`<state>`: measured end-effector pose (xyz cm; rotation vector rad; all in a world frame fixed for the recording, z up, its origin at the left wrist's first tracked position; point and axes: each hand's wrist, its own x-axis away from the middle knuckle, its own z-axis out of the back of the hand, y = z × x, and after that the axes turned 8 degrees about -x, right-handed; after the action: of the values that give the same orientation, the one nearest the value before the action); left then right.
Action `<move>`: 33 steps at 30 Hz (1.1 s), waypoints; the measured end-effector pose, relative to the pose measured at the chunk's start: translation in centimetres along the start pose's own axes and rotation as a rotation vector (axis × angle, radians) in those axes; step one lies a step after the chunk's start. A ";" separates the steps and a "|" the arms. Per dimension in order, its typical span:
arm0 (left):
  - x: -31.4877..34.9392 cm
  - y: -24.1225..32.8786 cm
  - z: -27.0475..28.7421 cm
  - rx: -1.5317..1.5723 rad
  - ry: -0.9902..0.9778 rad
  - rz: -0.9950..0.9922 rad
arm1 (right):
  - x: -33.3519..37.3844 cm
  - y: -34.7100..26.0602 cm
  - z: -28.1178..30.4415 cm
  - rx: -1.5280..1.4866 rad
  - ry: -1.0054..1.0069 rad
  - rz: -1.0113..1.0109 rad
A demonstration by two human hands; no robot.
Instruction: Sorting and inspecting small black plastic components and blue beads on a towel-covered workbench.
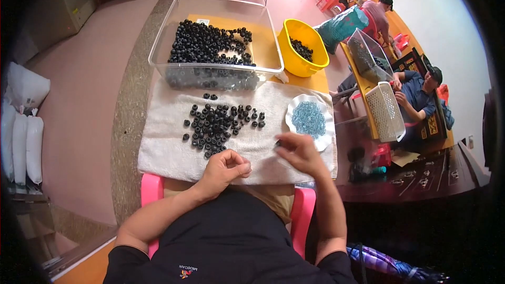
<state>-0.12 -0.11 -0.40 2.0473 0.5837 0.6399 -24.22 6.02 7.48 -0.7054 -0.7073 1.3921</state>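
Near the cloth's front edge, my left hand point(227, 168) is closed, its thumb against its curled fingers; whatever it may pinch is too small to make out. My right hand point(301, 153), blurred by motion, is raised just in front of a white scalloped plate point(290, 122). Between its fingertips shows a small black round part point(278, 143). Many small clear bluish pieces point(309, 118) fill the plate. A loose pile of black round parts with holes point(214, 123) lies on the white cloth point(164, 137), beyond my left hand.
Behind the pile stands a large clear plastic bin point(221, 79) of black parts. To its right is a yellow tub point(321, 68) with more. At right, two people sit by another table with a white perforated basket point(384, 111). White sacks point(34, 150) stand at far left.
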 end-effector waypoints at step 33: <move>-0.1 0.5 0.2 -0.022 -0.054 0.038 | -5.2 -1.1 -6.0 0.345 0.125 0.220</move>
<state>0.04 -0.54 -0.10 2.0529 0.5055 0.6084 -19.10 0.64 4.56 -0.6009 -0.2849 1.6053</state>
